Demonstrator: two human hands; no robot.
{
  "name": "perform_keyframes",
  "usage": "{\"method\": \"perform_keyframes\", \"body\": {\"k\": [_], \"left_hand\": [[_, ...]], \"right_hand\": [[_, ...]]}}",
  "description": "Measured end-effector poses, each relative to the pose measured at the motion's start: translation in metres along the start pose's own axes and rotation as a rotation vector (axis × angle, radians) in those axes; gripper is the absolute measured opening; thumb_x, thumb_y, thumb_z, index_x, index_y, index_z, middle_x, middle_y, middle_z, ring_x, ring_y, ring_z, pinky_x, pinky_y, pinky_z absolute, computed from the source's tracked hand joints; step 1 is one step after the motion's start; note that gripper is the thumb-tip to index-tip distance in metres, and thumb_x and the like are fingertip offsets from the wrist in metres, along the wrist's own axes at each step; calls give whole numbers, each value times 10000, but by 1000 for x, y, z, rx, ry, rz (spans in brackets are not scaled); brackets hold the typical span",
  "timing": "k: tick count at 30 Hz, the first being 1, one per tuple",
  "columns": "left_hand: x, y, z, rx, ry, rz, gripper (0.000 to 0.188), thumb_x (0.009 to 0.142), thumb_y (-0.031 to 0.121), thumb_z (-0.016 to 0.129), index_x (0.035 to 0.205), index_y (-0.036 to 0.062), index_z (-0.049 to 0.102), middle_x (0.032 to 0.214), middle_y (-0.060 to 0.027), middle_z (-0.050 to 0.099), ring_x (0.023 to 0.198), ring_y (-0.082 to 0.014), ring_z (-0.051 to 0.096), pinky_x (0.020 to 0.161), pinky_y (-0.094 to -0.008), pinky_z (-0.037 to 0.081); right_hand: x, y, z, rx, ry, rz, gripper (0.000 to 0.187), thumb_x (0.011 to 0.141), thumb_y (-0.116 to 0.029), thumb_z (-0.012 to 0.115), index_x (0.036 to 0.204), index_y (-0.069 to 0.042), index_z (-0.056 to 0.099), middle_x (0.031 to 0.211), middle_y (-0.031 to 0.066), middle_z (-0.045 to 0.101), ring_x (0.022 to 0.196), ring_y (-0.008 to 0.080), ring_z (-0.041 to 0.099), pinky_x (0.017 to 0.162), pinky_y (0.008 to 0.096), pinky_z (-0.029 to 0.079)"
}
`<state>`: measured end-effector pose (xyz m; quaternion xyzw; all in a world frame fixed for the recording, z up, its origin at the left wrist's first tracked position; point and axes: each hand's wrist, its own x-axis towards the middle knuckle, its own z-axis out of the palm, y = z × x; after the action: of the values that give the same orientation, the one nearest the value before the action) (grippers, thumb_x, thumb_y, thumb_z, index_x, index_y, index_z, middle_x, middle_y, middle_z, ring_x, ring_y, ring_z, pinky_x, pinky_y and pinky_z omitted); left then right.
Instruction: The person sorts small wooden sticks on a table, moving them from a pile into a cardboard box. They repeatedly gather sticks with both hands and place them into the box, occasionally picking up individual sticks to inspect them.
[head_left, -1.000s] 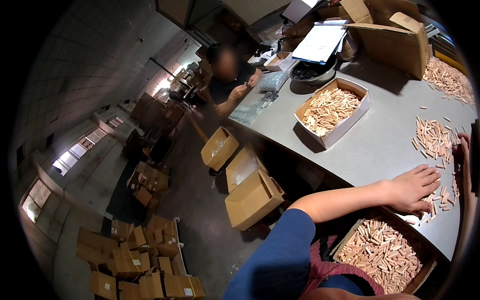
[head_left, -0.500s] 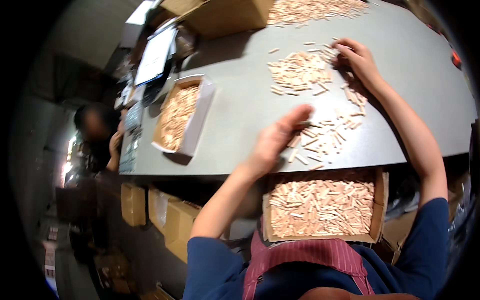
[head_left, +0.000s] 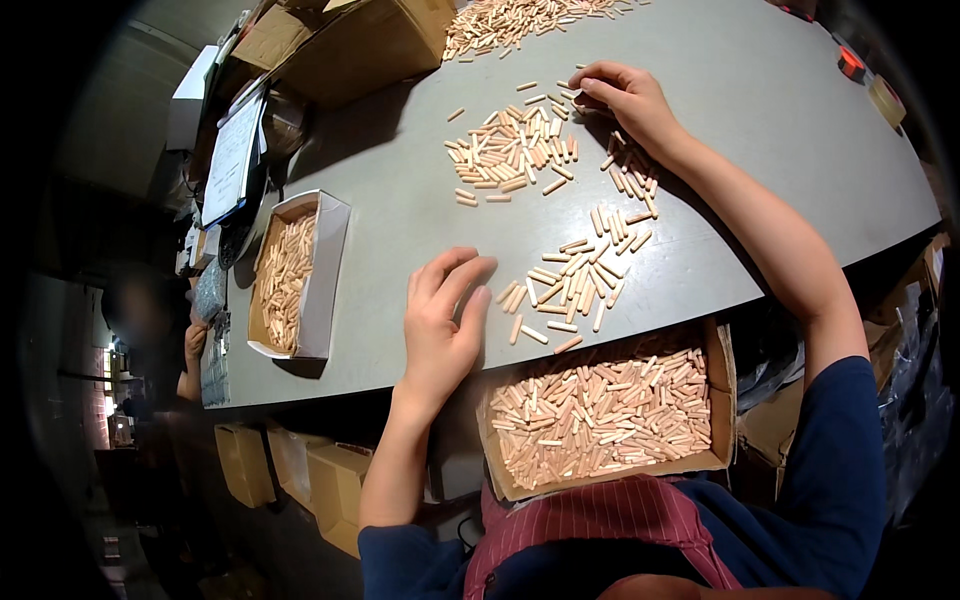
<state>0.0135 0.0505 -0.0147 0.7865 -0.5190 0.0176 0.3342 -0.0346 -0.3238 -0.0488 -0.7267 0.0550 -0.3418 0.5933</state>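
Note:
Short wooden dowels (head_left: 580,280) lie loose on the grey table in front of me, with a second cluster of dowels (head_left: 510,148) farther off. My left hand (head_left: 445,315) is beside the nearer dowels, its fingers curved and apart with nothing between them. Beyond the far cluster's right side is my right hand (head_left: 630,105), fingers bent and tips close together among a few stray dowels; whether one is between them is too small to make out. Against my apron, below the table edge, rests a cardboard box (head_left: 725,400) full of dowels.
To the left stands a white box (head_left: 325,275) of dowels. A clipboard (head_left: 232,165), a large carton (head_left: 370,55) and a dowel heap (head_left: 530,22) are at the back. Tape (head_left: 885,100) lies far right. Open boxes (head_left: 340,490) sit below the table; another person (head_left: 150,320) is at left.
My left hand has drawn back leftward from the nearer dowels, which now lie more spread. My right hand stays by the far cluster. The whole view has shifted.

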Motion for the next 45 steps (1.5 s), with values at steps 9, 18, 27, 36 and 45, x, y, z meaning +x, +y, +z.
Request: {"method": "perform_keyframes", "body": {"k": [9, 18, 27, 36, 45], "left_hand": [[5, 21, 6, 19, 82, 198, 108, 841, 48, 743, 945, 77, 741, 991, -75, 658, 961, -287, 580, 853, -400, 464], [17, 39, 10, 158, -65, 411, 176, 825, 57, 744, 993, 78, 696, 992, -92, 660, 978, -294, 607, 855, -399, 481], [1, -85, -131, 330, 452, -353, 257, 965, 87, 640, 1205, -3, 624, 1189, -166, 673, 1106, -315, 646, 968, -413, 498], [5, -17, -27, 52, -36, 59, 389, 981, 22, 562, 1369, 11, 589, 1485, -194, 546, 1382, -352, 516, 1172, -417, 375], [40, 13, 20, -305, -407, 192, 529, 1066, 255, 438, 1524, -8, 455, 1545, -206, 488, 1479, -359, 398, 1228, -418, 265]], "right_hand": [[2, 4, -1, -25, 13, -24, 213, 1003, -134, 616, 1101, 13, 735, 1050, 61, 735, 959, 111, 699, 875, 258, 573], [1, 4, 1, -42, 21, -18, 219, 980, -150, 635, 1084, 9, 744, 989, 72, 750, 901, 118, 720, 847, 264, 586], [1, -2, 6, -89, -8, 32, 220, 1020, -110, 580, 1134, 29, 707, 1071, 60, 713, 952, 105, 688, 898, 249, 571], [0, 3, -4, -93, 14, 52, 218, 1019, -102, 578, 1142, 24, 707, 1042, 65, 717, 918, 102, 696, 876, 252, 583], [0, 4, 1, 1, 32, 46, 216, 984, -124, 604, 1105, 8, 725, 976, 84, 736, 875, 131, 736, 826, 260, 588]]}}
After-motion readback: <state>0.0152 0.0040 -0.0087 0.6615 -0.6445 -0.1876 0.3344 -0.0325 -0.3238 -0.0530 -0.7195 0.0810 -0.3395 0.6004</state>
